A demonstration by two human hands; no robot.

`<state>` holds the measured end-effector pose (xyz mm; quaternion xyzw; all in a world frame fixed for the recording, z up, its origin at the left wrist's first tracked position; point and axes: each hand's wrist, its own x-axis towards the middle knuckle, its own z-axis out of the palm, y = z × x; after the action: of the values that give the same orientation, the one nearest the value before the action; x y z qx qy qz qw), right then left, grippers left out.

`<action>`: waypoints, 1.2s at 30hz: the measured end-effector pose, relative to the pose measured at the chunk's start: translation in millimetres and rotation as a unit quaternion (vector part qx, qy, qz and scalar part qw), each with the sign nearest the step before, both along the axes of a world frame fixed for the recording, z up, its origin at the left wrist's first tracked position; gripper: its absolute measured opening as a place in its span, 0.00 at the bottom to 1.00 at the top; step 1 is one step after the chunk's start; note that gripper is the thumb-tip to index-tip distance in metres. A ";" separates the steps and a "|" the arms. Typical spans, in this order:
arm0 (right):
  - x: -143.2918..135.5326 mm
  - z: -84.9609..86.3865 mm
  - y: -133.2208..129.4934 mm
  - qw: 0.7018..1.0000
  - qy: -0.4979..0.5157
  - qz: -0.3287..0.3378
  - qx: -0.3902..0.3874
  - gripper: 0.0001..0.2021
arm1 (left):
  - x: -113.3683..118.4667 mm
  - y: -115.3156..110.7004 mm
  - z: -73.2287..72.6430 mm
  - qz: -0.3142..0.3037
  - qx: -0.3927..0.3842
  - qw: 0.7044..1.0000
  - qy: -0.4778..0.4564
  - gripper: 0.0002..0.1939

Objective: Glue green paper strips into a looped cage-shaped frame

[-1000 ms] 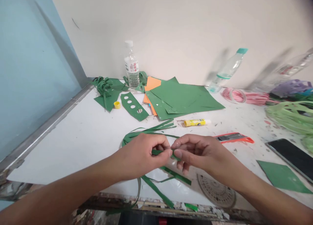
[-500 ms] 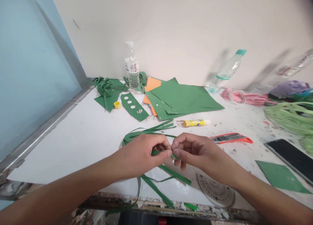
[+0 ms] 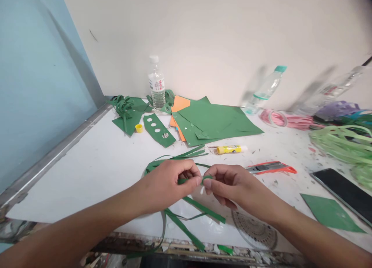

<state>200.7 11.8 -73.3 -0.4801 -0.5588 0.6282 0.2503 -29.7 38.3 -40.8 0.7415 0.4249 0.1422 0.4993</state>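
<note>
L grip [image 3: 167, 182] & R grip [image 3: 232, 181] both pinch green paper strip [image 3: 182, 181], prob. light, bendy, easily creased; best held lightly nr curl [image 3: 207, 177] at R grip.

Even, moderate light throws a soft shadow left of the teal-capped plastic bottle [image 3: 267, 87] onto the white wall [image 3: 203, 39]; faint glare spots the surface [image 3: 87, 171]; wide-angle distortion stretches the right edge.

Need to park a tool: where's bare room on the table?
Likely best: left stretch of white tabletop, between yellow cap, punched green card and left forearm. Smaller, speckled patch: between utility knife, light-green strips and smartphone. Crowded: back, with green sheets and white-capped bottle; around left hand and right hand, with loose green strips and protractor.
</note>
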 end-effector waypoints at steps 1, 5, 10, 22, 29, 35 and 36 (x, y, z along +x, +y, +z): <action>-0.4 -0.4 0.5 1.000 0.000 -0.003 0.007 0.15 | -0.1 -0.1 -0.4 -0.005 -0.001 1.000 -0.002 0.09; -3.1 1.2 2.8 1.000 0.010 -0.017 0.019 0.14 | -1.2 -0.3 -1.6 -0.022 0.001 1.000 -0.003 0.09; -4.2 11.4 2.3 0.999 0.050 0.006 -0.010 0.14 | -1.3 0.8 -1.2 -0.012 -0.018 1.000 -0.008 0.08; -7.4 -1.1 0.3 0.998 0.069 -0.010 0.006 0.16 | 0.3 1.5 1.0 -0.018 -0.007 1.000 -0.013 0.08; -3.1 12.1 0.1 0.999 0.048 0.011 0.018 0.19 | -0.8 4.3 -1.1 -0.032 -0.009 0.999 -0.022 0.11; 5.8 18.8 -0.3 0.999 -0.003 0.027 0.018 0.16 | -3.5 8.4 1.9 -0.041 -0.011 0.999 -0.034 0.13; 6.5 19.1 -0.6 0.999 -0.014 0.036 0.013 0.15 | -4.0 9.3 2.3 -0.032 -0.013 0.999 -0.038 0.14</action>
<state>207.2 11.3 -54.2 -0.4651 -0.5871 0.6229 0.2258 -33.7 47.6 -38.4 0.7425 0.3834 0.1485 0.5287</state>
